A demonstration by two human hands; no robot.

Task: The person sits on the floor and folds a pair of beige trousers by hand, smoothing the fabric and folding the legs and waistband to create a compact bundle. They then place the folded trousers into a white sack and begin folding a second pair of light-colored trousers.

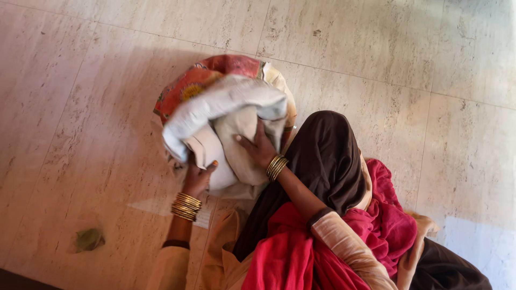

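At the far left, low on the pale stone floor, lies a small greenish scrap, well apart from everything else; to its right the left hand, gold bangles stacked at its wrist, comes up from below and is closed on the lower edge of a bundle of pale cloth, its fingers curled into the fabric; the bundle is whitish and cream, rolled and rumpled, and it sits on top of a round heap wrapped in red and orange flowered fabric that rests on the floor; further right the right hand lies flat against the cream part of the bundle, fingers spread and pressing on it, thinner bangles at its wrist; right again, a raised knee under dark brown cloth stands just beside the bundle; at the lower right a red garment drapes over the lap.
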